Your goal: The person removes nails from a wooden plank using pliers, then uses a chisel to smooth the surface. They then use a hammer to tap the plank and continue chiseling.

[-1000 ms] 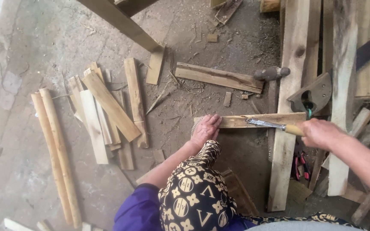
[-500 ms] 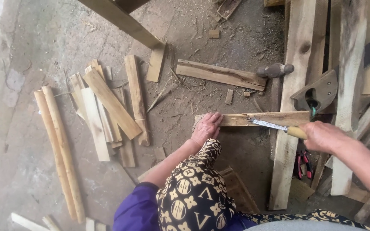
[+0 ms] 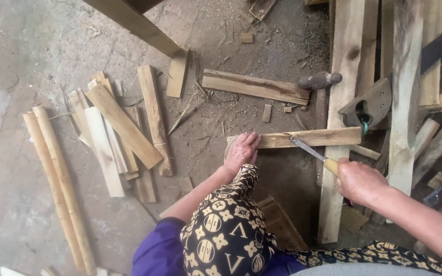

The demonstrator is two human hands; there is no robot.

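Wooden slat (image 3: 313, 138) lies crosswise on the upright plank (image 3: 339, 153), its left end reaching over the dirt floor (image 3: 221, 41) and its right end just past the plank's right edge. Left hand (image 3: 242, 149) lies flat, palm down with fingers spread, on the slat's left end, the forearm running down and left toward the patterned knee (image 3: 226, 230). Right hand (image 3: 359, 181) is closed in a fist round the yellow handle of a chisel (image 3: 313, 153), below and right of the slat, wrist bent inward. Chisel blade slants up and left, its tip touching the slat's lower edge near the middle. Hand saw (image 3: 369, 105) lies just above the slat's right end. Loose offcuts (image 3: 118, 133) lie well left of the slat.
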